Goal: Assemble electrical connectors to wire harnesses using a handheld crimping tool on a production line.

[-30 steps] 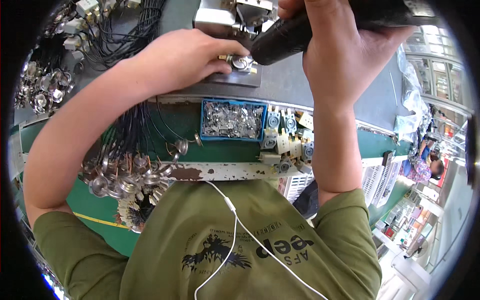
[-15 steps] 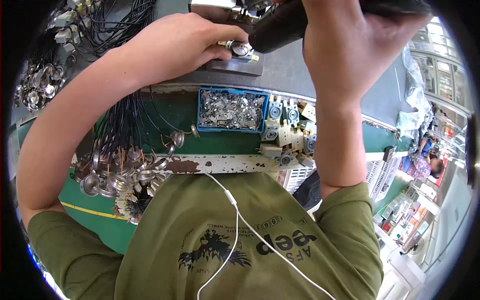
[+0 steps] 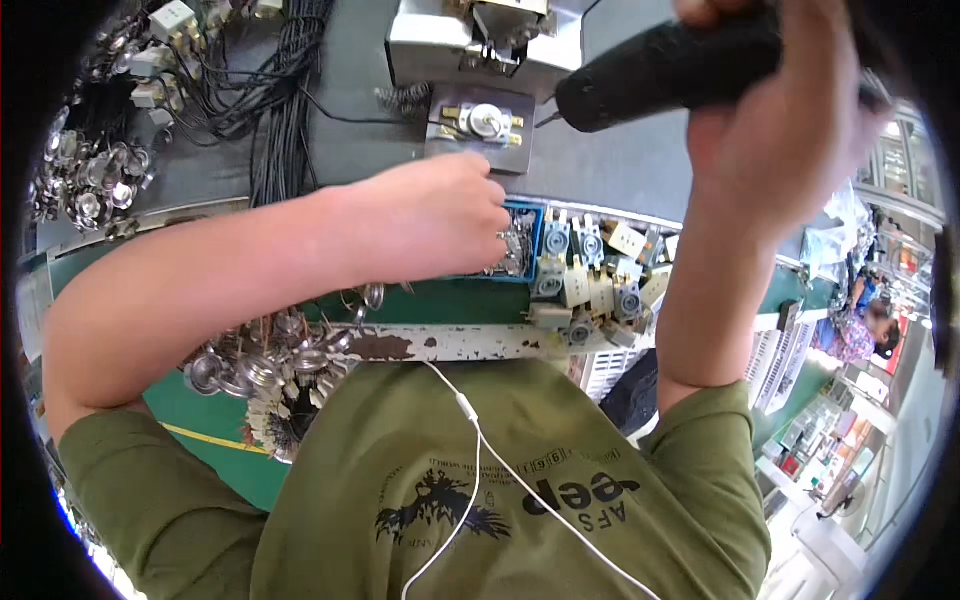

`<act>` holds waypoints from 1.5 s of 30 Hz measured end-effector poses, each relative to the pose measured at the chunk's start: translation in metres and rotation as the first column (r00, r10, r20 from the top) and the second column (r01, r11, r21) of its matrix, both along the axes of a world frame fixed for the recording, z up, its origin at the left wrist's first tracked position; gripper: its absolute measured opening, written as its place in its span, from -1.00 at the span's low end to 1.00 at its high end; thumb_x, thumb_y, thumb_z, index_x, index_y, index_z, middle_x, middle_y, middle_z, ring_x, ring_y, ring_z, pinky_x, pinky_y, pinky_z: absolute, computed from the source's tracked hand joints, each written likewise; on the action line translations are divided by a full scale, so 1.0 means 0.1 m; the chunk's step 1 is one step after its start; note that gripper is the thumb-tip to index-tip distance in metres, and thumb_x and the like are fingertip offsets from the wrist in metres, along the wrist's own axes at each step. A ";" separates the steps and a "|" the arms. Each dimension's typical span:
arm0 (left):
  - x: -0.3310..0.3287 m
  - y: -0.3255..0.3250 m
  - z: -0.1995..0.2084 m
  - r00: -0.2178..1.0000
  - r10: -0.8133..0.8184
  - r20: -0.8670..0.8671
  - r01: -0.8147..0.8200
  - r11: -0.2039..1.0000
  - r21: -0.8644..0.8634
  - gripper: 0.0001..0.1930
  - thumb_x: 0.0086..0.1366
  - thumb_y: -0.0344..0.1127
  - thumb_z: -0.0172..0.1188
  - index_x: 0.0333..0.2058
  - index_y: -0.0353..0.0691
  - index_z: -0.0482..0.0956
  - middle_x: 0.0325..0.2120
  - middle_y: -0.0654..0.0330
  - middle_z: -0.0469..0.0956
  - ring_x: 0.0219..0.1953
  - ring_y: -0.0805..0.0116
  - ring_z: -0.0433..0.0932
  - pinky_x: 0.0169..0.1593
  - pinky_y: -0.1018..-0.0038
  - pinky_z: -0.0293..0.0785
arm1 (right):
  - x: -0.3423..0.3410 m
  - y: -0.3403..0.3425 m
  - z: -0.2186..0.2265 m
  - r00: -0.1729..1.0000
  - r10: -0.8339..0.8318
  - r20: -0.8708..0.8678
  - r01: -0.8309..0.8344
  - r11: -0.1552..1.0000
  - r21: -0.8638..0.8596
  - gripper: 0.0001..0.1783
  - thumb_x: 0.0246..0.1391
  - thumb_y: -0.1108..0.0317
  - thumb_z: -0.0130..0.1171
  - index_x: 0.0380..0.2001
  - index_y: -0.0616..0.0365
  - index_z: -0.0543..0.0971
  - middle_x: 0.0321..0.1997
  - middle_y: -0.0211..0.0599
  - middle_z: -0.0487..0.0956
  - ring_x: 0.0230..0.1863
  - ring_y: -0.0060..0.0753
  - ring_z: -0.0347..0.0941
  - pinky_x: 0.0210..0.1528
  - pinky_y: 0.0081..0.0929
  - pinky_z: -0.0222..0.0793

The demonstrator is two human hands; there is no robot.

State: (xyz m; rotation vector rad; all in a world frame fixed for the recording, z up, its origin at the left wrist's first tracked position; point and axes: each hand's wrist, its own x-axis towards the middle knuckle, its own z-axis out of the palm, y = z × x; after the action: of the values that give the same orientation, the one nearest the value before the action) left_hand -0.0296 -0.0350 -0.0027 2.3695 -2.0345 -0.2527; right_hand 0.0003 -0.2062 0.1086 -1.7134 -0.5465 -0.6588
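My right hand (image 3: 775, 150) is wrapped round a black electric screwdriver (image 3: 660, 80), raised at the upper right. Its thin tip points left, toward a metal block (image 3: 505, 158). On that block sits a small component (image 3: 487, 121) with a round silvery cap and brass terminals, joined to a black wire. My left hand (image 3: 445, 215) is over a blue bin (image 3: 538, 240) of small metal pieces, just nearer to me than the block. Its fingers are curled; the tips are hidden, and I cannot make out what they hold.
A metal fixture (image 3: 430, 45) stands behind the block. Black cables (image 3: 285, 130) and round metal caps (image 3: 90, 185) lie to the left. More caps (image 3: 260, 370) hang at the bench's near edge. White connector blocks (image 3: 590, 285) crowd right of the bin.
My left hand has let go of the component on the block and moved nearer to me, over the bin. My right hand has drawn the screwdriver to the right, away from the component.
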 end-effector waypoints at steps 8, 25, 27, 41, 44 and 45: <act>-0.03 0.00 0.00 0.973 0.053 -0.225 -0.073 0.994 -0.081 -0.94 0.15 -0.32 0.25 -0.39 -0.11 0.61 -0.41 0.25 0.60 -0.21 0.21 0.65 -0.18 0.27 0.53 | 0.12 0.21 0.06 0.988 0.043 0.150 -0.081 0.962 0.262 -0.79 0.27 0.40 0.32 -0.16 0.30 0.55 -0.52 -0.27 0.57 -0.60 -0.49 0.51 -0.53 -0.56 0.44; -0.02 0.03 0.03 0.929 0.064 -0.364 -0.150 0.966 -0.212 -0.86 0.06 -0.40 0.23 -0.36 -0.18 0.68 -0.38 0.20 0.59 -0.19 0.14 0.60 -0.16 0.23 0.57 | 0.16 0.43 0.03 0.999 0.013 -0.044 0.004 0.935 0.354 -0.78 0.17 0.56 0.36 -0.16 0.29 0.54 -0.41 -0.29 0.62 -0.57 -0.54 0.52 -0.52 -0.58 0.42; -0.02 0.04 0.03 0.923 0.073 -0.377 -0.163 0.964 -0.210 -0.85 0.06 -0.40 0.23 -0.35 -0.18 0.69 -0.38 0.18 0.59 -0.20 0.13 0.61 -0.15 0.22 0.57 | 0.15 0.44 0.05 0.998 0.043 -0.051 -0.023 0.939 0.342 -0.80 0.15 0.58 0.37 -0.19 0.28 0.57 -0.41 -0.30 0.63 -0.56 -0.55 0.53 -0.52 -0.58 0.44; -0.02 0.22 0.20 0.890 0.177 -0.420 -0.277 0.942 -0.190 -0.85 0.18 -0.38 0.20 -0.30 -0.16 0.70 -0.39 0.13 0.58 -0.21 0.09 0.62 -0.09 0.17 0.56 | 0.12 0.53 0.14 0.995 0.088 -0.044 -0.067 0.938 0.341 -0.82 0.09 0.64 0.36 -0.24 0.29 0.59 -0.41 -0.29 0.66 -0.55 -0.57 0.56 -0.52 -0.63 0.49; -0.03 0.26 0.22 0.878 0.183 -0.442 -0.309 0.922 -0.231 -0.83 0.18 -0.39 0.19 -0.26 -0.16 0.69 -0.39 0.13 0.57 -0.21 0.10 0.62 -0.09 0.16 0.56 | 0.13 0.56 0.08 0.997 0.001 -0.076 0.021 0.956 0.292 -0.78 0.10 0.64 0.35 -0.19 0.32 0.57 -0.38 -0.26 0.66 -0.55 -0.56 0.56 -0.53 -0.63 0.48; -0.04 0.26 0.25 0.873 0.204 -0.443 -0.317 0.928 -0.197 -0.82 0.18 -0.39 0.18 -0.24 -0.15 0.68 -0.39 0.13 0.56 -0.22 0.09 0.62 -0.09 0.16 0.57 | 0.13 0.56 0.09 0.997 -0.002 -0.074 0.022 0.962 0.273 -0.77 0.10 0.63 0.36 -0.18 0.32 0.56 -0.37 -0.26 0.66 -0.55 -0.56 0.56 -0.52 -0.63 0.48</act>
State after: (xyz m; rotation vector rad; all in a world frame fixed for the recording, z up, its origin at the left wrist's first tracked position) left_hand -0.0339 -0.0091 0.0220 2.1618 -1.4391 -0.4104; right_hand 0.0131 -0.1498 0.1172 -1.4748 -0.3741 -0.6455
